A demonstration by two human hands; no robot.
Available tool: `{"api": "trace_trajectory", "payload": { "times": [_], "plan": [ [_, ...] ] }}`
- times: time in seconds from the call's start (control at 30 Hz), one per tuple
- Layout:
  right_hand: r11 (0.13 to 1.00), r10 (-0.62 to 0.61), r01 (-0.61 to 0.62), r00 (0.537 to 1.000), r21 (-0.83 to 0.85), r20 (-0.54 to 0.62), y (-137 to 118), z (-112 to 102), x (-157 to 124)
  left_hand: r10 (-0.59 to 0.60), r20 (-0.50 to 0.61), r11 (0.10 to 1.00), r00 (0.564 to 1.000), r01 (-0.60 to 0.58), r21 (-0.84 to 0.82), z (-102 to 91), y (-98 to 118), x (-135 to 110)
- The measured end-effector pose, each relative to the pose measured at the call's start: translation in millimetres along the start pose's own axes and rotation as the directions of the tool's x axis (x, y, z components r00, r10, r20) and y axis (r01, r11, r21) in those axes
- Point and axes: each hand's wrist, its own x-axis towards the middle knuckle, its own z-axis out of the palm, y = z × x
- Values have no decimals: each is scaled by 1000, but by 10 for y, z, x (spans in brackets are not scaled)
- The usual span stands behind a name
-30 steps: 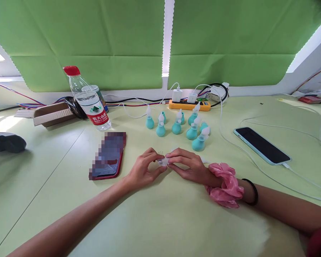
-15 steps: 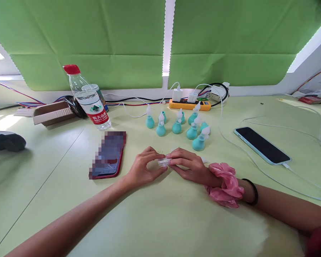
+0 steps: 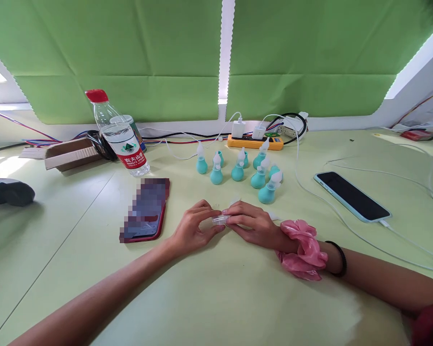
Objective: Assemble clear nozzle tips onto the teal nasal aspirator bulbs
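Observation:
Between my fingertips is a small clear plastic tube (image 3: 220,219), held low over the table. My left hand (image 3: 197,228) pinches its left side with thumb and fingers. From the other side my right hand (image 3: 252,222) closes on it, the fingers covering its right end. Just beyond my hands stand several teal squeeze bulbs, most with clear pointed tips, such as the nearest bulb (image 3: 266,194) and another bulb (image 3: 216,176). A translucent white piece (image 3: 273,216) lies partly hidden behind my right hand.
A red-cased phone (image 3: 147,211) lies left of my hands; a charging phone (image 3: 352,196) lies right. At the back are a water bottle (image 3: 124,142), an orange power strip (image 3: 254,142), cables and a cardboard box (image 3: 72,154). A dark object (image 3: 9,192) sits at the left edge.

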Motion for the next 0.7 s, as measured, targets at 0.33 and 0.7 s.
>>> {"api": "trace_trajectory", "payload": {
  "times": [0.33,0.7],
  "plan": [
    [917,-202,129,966,-377,-160,-116,-675,446,-271,-60,962,961,273,27,-31,42,23],
    [749,478,-588,799,-306,-366,741,-1427,453,-205,-88,972,975,213,96,-33,-17,41]
  ]
}}
